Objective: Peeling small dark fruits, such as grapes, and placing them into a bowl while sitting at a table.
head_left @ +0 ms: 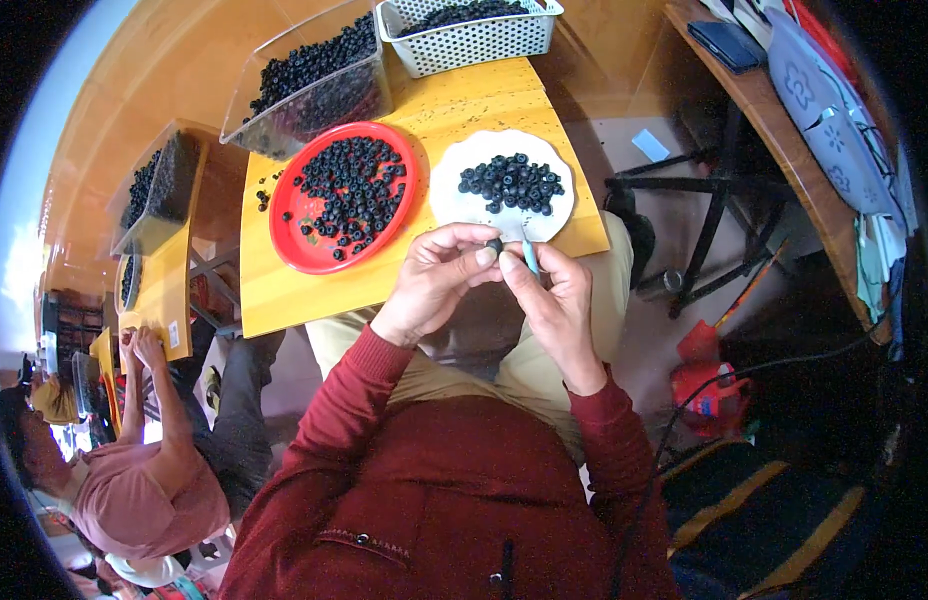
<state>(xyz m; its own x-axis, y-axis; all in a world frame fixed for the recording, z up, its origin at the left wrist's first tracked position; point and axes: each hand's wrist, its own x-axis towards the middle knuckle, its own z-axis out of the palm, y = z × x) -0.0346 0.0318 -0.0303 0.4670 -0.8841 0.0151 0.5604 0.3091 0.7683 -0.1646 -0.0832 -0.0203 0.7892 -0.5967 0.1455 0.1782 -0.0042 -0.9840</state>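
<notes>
Between the thumb and fingers of my left hand point(439, 280) is a small black round piece point(495, 245). My right hand point(556, 298) grips a slim light-blue tool point(530, 258) with a thin pale tip, close beside that piece; its exact kind I cannot make out. Both hands meet over my lap, just off the table's near edge. Right behind them, a white scalloped plate point(454, 205) bears a heap of similar black pieces point(512, 184), some with a ring-shaped hollow. To its left, a red round tray point(284, 240) carries many more black pieces.
Farther back on the yellow table point(444, 100) stand a clear plastic bin point(374, 95) and a white perforated basket point(474, 45), both holding black pieces. Dark specks dot the tabletop. A co-worker point(149, 480) sits at another table on the left. A brown table point(784, 140) flanks me on the right.
</notes>
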